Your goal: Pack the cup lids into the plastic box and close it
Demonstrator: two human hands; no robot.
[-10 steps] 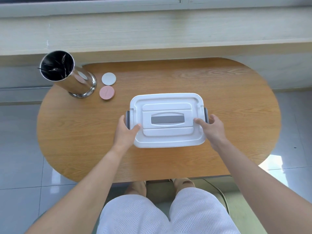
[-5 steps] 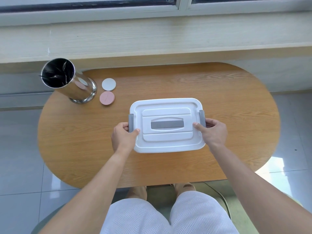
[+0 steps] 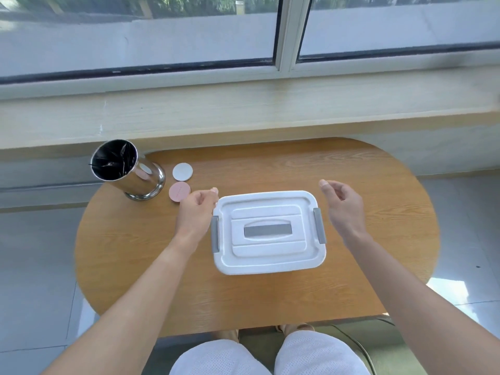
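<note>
Beneath the window, the oval wooden table [image 3: 351, 190] carries the closed white plastic box [image 3: 269, 232]; release both grey side latches [image 3: 319, 226] with the loosely curled, empty fingers of each hand before reaching for the round pink cup lid [image 3: 179, 191] and the round white cup lid [image 3: 182, 171] lying left of it.

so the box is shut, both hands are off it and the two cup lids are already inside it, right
Not quite. The head view shows the white cup lid and pink cup lid on the table beside the metal cup. The box is shut; left hand and right hand are off it.

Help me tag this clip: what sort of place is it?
Probably a home or office window nook: a small oval wooden table against a windowsill, tiled floor, trees outside.
</note>
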